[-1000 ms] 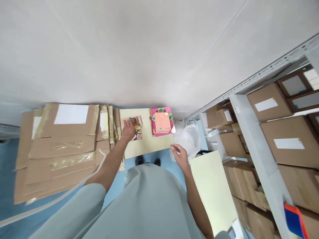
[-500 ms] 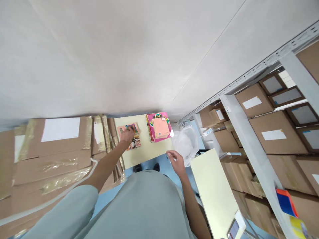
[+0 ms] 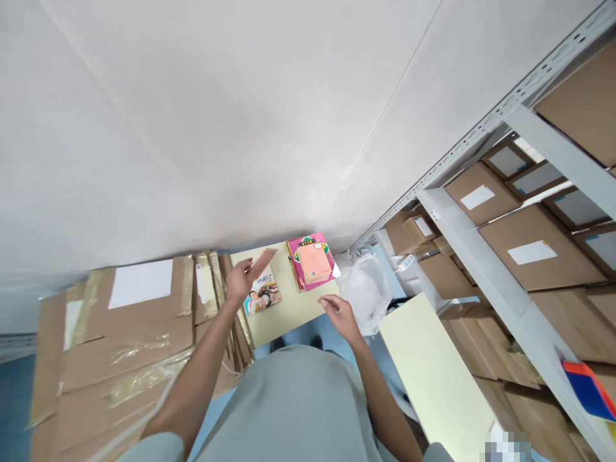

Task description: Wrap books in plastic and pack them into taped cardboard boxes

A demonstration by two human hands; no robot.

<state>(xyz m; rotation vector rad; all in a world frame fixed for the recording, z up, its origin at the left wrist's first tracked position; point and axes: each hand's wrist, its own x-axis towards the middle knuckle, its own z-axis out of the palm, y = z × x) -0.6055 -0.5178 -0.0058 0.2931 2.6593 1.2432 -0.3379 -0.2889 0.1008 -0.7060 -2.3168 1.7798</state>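
As the L hand (image 3: 237, 280) closes on the left end of a pinkish-brown booklet (image 3: 262, 262), the booklet shows tilted, seen nearly edge-on, above the far left part of the small table (image 3: 289, 312). Grip: fingers and thumb at one end only, far right end free. Clearance under it can't be told exactly.

R hand (image 3: 339, 312): loosely curled, nothing seen in it, held near the table's near right edge; contact w/ edge can't be confirmed.

Change noted: ½ sec. ago booklet lies flat under the L hand, partly over a glossy magazine (image 3: 263, 296); now it's raised, and more of the mag. cover shows. Meaning, in my judgement: booklet is separated from the mag. & under L-hand control alone; R hand takes no part.

Mag. lies flat on the table, just near of the booklet. To the right, w/ a bare strip btwn, stands a stack: pink book (image 3: 315, 262) atop larger magenta magazines (image 3: 331, 273).

Beyond table: flattened cartons (image 3: 139, 327) at left; white plastic bag (image 3: 366, 289) just right; pale second table (image 3: 428, 359) near right; shelving w/ cardboard boxes (image 3: 543, 250) far right; plain wall (image 3: 216, 128) on the far side.
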